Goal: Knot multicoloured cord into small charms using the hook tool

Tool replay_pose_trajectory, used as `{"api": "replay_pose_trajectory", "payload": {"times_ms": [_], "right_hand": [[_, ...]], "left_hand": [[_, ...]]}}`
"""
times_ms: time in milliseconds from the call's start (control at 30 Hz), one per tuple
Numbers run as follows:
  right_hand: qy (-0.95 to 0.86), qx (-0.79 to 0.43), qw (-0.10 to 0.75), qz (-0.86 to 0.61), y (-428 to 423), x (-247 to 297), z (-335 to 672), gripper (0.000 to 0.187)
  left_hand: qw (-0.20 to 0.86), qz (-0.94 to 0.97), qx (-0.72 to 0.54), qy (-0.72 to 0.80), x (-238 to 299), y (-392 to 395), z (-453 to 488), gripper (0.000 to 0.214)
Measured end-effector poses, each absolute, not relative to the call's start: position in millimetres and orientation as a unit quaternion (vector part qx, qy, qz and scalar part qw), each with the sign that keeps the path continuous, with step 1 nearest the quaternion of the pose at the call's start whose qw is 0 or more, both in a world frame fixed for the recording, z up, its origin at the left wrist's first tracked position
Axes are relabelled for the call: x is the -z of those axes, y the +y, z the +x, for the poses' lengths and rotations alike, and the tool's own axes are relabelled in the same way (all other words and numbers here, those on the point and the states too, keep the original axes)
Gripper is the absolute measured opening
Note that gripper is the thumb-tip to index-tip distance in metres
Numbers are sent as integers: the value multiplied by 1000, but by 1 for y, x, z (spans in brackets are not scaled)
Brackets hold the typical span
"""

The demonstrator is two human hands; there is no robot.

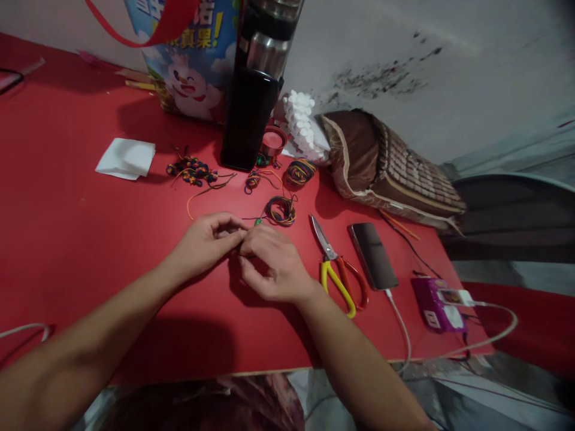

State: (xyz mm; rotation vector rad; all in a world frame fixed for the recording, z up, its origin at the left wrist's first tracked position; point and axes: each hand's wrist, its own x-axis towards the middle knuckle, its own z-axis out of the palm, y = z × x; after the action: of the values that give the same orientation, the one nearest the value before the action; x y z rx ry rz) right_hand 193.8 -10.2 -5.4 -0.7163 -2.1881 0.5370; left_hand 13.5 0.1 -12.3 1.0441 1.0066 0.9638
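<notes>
Fingertips of my left hand (204,242) and right hand (274,263) meet over the red table (90,251). Both hands are curled nearly closed and pinch the loose end of a multicoloured cord (281,211), though the pinched part is hidden under my fingers. The rest of the cord lies coiled just beyond my right knuckles, with a small green bead (258,222) beside it; yellow-handled scissors (335,263) lie just right of my right hand, a phone (372,254) next to them, and a black flask (249,114) stands farther back.
</notes>
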Motion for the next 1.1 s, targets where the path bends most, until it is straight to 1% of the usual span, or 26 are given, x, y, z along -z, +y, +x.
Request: {"api": "replay_pose_trajectory", "payload": {"times_ms": [233, 300, 400, 467, 567, 667, 767, 867, 1000, 1100], "right_hand": [[-841, -217, 382, -316, -9, 4, 198, 15], [-837, -228, 382, -319, -9, 3, 198, 14], [-836, -228, 382, -321, -9, 3, 198, 14], [-838, -222, 382, -319, -10, 4, 197, 14], [-840, -218, 375, -326, -10, 6, 196, 14], [-839, -215, 369, -337, -10, 7, 197, 13], [-835, -217, 371, -343, -9, 7, 198, 13], [-829, -220, 379, -348, -8, 8, 198, 13], [-818, -241, 388, -351, -11, 8, 196, 14], [-806, -268, 398, -345, -15, 7, 193, 13]], "left_hand": [[640, 409, -459, 461, 13, 2, 14, 21], [621, 422, -475, 459, 11, 1, 13, 18], [565, 459, -504, 465, 9, 0, 13, 13], [556, 463, -512, 462, 9, -1, 14, 10], [597, 439, -506, 441, 10, -1, 14, 6], [646, 405, -495, 416, 10, 0, 14, 8], [650, 405, -490, 416, 11, 0, 14, 11], [609, 461, -484, 426, 12, 0, 14, 10], [513, 564, -469, 446, 15, -1, 12, 3], [449, 616, -449, 465, 14, 0, 11, 6]]}}
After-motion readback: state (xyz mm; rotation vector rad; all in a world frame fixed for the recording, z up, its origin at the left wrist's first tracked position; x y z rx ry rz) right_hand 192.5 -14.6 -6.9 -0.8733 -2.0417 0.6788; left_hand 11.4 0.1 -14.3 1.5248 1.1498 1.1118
